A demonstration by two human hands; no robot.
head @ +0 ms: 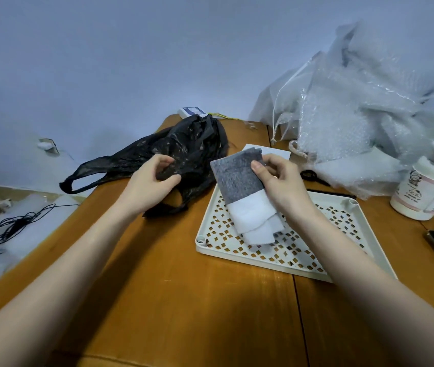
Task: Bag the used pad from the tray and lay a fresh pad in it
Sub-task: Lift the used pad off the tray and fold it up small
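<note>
Wooden table is under your two arms. Nearest to you sits the cream tray with little holes, and it has no pad lying flat in it now. Your right hand pinches the used pad, folded up, gray on top and white below, and its low end hangs over the tray. Your left hand has its fingers curled on the black bag, just beside the pad.

Next job, I think: get the pad into the bag. Pull the bag's mouth wide with your left fingers first. Keep the pad folded so nothing falls out. Push it deep in, then let go.

Farther back, a white sheet peeks out behind the pad; it may be the fresh pad. A bottle and bubble wrap stand at the far right.
</note>
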